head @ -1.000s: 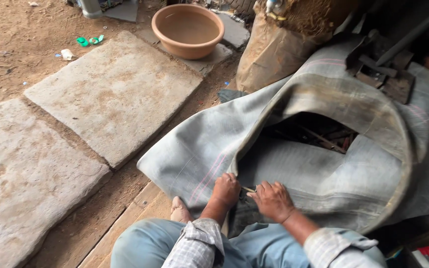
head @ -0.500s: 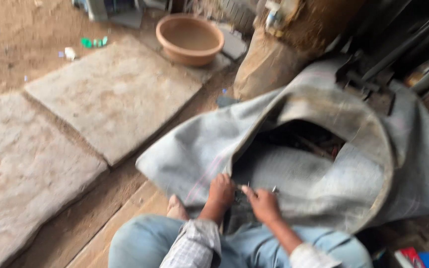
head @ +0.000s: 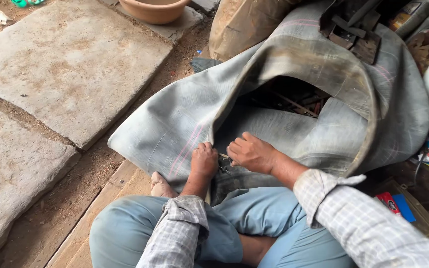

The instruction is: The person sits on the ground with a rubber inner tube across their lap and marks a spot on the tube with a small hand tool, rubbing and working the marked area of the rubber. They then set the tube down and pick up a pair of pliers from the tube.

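Observation:
A large grey rubber inner tube (head: 184, 114), cut open and folded into a ring, lies in front of me over my lap. My left hand (head: 203, 160) is closed on the tube's near edge. Beside it, my right hand (head: 250, 151) grips the same edge from the right, fingers curled. A small dark metal tool (head: 224, 163) shows between the two hands; which hand holds it I cannot tell. I sit with knees in light blue trousers (head: 175, 228) and a bare foot (head: 161, 186) on a wooden plank.
Flat stone slabs (head: 70, 64) lie to the left on bare earth. A clay-coloured basin (head: 155, 9) stands at the top. A brown sack (head: 239, 25) leans behind the tube. Rusty metal pieces (head: 348, 34) rest on the tube; tools and packets (head: 398, 203) are at right.
The view has dipped and drawn closer, so the basin has slid to the top edge. Both hands stay on the tube's near edge, the right hand now a little further over it.

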